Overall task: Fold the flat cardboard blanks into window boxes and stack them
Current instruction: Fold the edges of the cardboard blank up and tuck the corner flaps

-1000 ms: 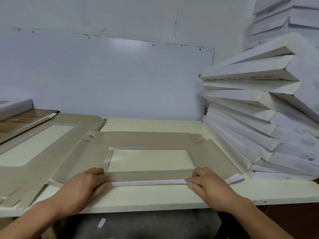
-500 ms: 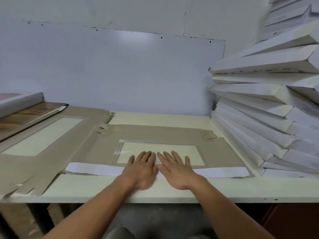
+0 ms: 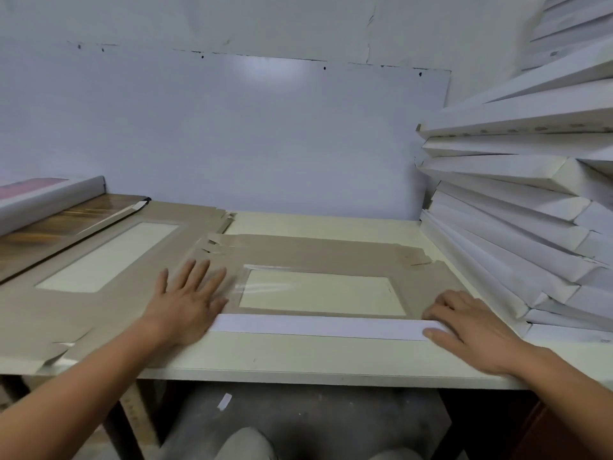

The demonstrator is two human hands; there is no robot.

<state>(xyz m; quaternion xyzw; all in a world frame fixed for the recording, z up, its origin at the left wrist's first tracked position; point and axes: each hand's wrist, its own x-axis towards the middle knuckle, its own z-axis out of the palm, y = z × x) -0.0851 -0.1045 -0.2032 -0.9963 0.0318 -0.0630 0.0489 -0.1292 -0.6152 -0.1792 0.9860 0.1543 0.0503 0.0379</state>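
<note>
**Ana:** While the left hand point(image 3: 187, 302) lies flat with fingers spread on the brown blank point(image 3: 318, 257), what is the right hand point(image 3: 471, 325) doing?

**Ben:** It rests on the right end of the folded white strip point(image 3: 318, 328), fingers bent loosely over it, thumb on the near side. I'd call it pressing, not gripping.

**Ana:** Where does the blank lie?

**Ben:** On the table point(image 3: 298, 360), along its front edge, window panel point(image 3: 320, 292) just behind the strip. Its long axis runs left to right, between the two hands.

**Ana:** So the next fold?

**Ben:** Probably away from the person, toward the far edge. The finished boxes point(image 3: 517, 207) are stacked at the right edge, nearer the right hand.
</note>
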